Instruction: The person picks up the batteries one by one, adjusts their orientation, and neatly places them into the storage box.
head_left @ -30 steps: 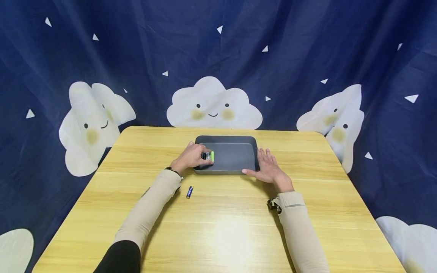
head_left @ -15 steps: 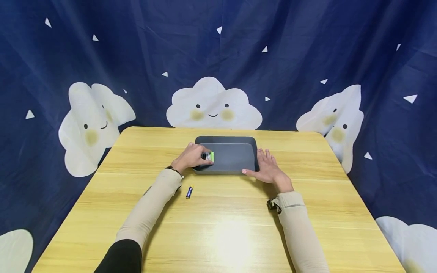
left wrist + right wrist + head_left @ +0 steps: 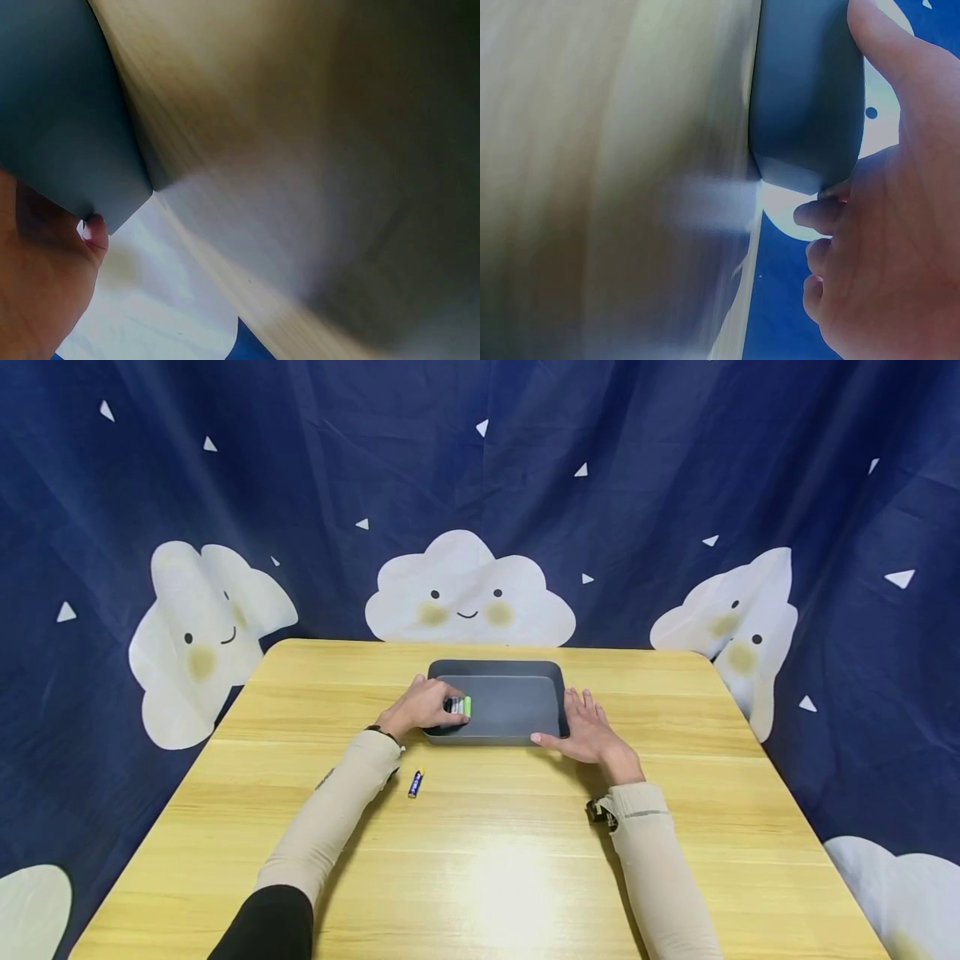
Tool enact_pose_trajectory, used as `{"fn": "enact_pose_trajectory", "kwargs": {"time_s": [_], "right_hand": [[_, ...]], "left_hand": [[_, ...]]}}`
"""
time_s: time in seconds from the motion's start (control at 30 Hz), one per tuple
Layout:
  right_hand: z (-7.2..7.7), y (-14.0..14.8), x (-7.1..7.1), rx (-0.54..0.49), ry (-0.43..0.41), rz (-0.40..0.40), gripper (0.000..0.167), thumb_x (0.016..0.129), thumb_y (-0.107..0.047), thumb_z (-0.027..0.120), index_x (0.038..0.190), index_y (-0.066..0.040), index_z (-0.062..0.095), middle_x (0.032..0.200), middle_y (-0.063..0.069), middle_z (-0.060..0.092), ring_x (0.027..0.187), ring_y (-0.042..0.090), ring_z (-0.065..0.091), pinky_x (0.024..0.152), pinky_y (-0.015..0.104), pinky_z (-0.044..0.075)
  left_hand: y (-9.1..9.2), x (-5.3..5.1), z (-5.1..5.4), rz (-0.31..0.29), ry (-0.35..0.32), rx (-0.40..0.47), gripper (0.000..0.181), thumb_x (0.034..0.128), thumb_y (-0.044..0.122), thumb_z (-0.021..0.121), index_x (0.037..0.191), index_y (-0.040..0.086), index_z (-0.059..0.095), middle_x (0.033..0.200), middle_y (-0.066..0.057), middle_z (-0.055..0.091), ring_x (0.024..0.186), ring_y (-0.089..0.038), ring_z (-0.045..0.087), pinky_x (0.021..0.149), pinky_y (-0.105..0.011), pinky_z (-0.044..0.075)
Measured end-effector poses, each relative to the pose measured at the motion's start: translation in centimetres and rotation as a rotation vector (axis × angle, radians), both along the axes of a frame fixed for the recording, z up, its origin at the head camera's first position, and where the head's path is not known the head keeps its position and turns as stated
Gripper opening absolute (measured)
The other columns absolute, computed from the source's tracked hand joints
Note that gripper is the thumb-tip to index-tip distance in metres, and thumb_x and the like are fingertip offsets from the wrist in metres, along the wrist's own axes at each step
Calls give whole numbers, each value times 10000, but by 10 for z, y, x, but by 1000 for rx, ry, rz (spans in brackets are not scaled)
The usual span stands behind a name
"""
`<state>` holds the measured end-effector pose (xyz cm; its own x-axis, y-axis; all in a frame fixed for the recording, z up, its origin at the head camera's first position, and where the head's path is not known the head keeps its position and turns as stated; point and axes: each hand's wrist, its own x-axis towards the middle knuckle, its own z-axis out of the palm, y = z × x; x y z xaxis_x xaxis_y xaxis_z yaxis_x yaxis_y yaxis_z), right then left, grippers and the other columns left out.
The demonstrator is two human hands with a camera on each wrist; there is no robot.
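Observation:
A shallow dark grey tray point(image 3: 517, 703) lies near the back of the table. Inside its left end, my left hand point(image 3: 420, 705) pinches a row of small batteries point(image 3: 466, 707) between thumb and fingers; a green one shows at the row's right, and the rest are partly hidden. My right hand point(image 3: 590, 732) rests on the tray's near right corner, fingers straight along the end wall and thumb at the front rim. In the left wrist view the tray's outer wall point(image 3: 67, 112) hides most of the left fingers. Both hand and tray wall point(image 3: 806, 97) appear in the right wrist view.
A single blue battery with a yellow end point(image 3: 416, 783) lies on the wooden table point(image 3: 465, 827), in front of the tray and beside the left forearm. Behind the table's far edge hangs a dark blue curtain point(image 3: 322, 460) with white clouds.
Almost nothing differs. The head view has shifted very slightly; both hands keep their places at the tray, and the loose battery stays where it lay.

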<state>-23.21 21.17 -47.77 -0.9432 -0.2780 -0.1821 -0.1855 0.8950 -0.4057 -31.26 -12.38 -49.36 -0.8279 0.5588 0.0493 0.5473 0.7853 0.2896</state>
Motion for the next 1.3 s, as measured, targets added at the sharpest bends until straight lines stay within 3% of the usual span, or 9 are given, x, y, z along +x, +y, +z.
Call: {"fn": "enact_pose_trajectory", "kwargs": {"time_s": [0.23, 0.37, 0.5, 0.6, 0.77, 0.93, 1.1, 1.3], "right_hand": [[-3, 0, 1, -1, -7, 5, 1237, 902, -787, 529, 1632, 53, -9, 1728, 241, -14, 1600, 456, -84, 1280, 613, -18], [-2, 0, 1, -3, -7, 9, 1240, 900, -786, 533, 1631, 53, -14, 1727, 242, -13, 1600, 457, -88, 1282, 609, -16], [-1, 2, -1, -9, 6, 10, 1232, 904, -767, 548, 1630, 56, -11, 1725, 249, -5, 1599, 463, -79, 1285, 602, -11], [0, 3, -2, -12, 11, 12, 1222, 910, -749, 557, 1629, 61, -8, 1723, 255, -1, 1597, 471, -74, 1284, 602, -10], [-1, 4, -3, -10, 14, 13, 1220, 911, -752, 551, 1630, 63, -5, 1722, 260, 6, 1596, 477, -66, 1283, 610, 0], [0, 3, -3, -25, 18, 14, 1226, 906, -747, 565, 1628, 67, 1, 1719, 269, 11, 1594, 484, -58, 1280, 619, 9], [0, 2, -2, -14, 7, 14, 1228, 906, -755, 554, 1632, 53, -18, 1725, 252, 1, 1600, 464, -75, 1285, 608, 8], [-1, 2, -2, -18, -4, 13, 1221, 910, -750, 553, 1633, 50, -21, 1726, 247, -6, 1596, 471, -85, 1279, 617, -10]], "left_hand": [[-2, 3, -1, -1, -12, 9, 530, 876, 535, 757, 1256, 166, 756, 1121, 9, 784, 904, -181, 660, 821, -383, 327], [-4, 3, 1, 11, 0, 14, 544, 893, 539, 727, 1285, 162, 733, 1182, 4, 773, 996, -200, 685, 843, -391, 330], [-5, 4, 11, 33, 8, 58, 556, 904, 523, 723, 1309, 143, 715, 1097, -14, 773, 969, -211, 667, 859, -408, 324], [-7, 6, 18, 39, 6, 87, 540, 907, 507, 728, 1291, 128, 723, 931, -17, 745, 850, -210, 621, 869, -425, 331], [-15, 13, 25, 37, 48, 97, 457, 915, 471, 735, 1195, 112, 761, 833, 6, 725, 769, -182, 602, 868, -429, 391], [-27, 21, 27, 30, 87, 124, 291, 917, 421, 747, 982, 138, 776, 721, 32, 657, 644, -145, 537, 696, -340, 414], [-39, 36, 35, 67, 9, 148, 254, 928, 404, 733, 811, 181, 702, 635, 39, 538, 555, -116, 447, 559, -296, 345], [-49, 59, 42, 82, -78, 132, 304, 948, 462, 701, 775, 216, 664, 631, 60, 496, 534, -98, 419, 507, -283, 321]]}}
